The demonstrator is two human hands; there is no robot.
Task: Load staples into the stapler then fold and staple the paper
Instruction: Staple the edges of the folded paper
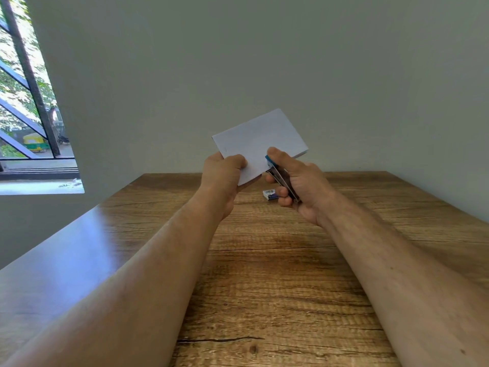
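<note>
A folded white paper (260, 140) is held up above the wooden table (277, 260). My left hand (222, 176) pinches its lower left corner between thumb and fingers. My right hand (296, 181) grips a small blue and metal stapler (280, 178), thumb on top, fingers curled underneath. The stapler's blue nose sits against the paper's lower right edge. Whether its jaws are around the paper I cannot tell. A small white and blue staple box (270, 194) lies on the table just below the hands.
The table runs up to a plain grey wall at the back and right. A window (29, 102) with dark bars is at the far left, beyond the table's left edge.
</note>
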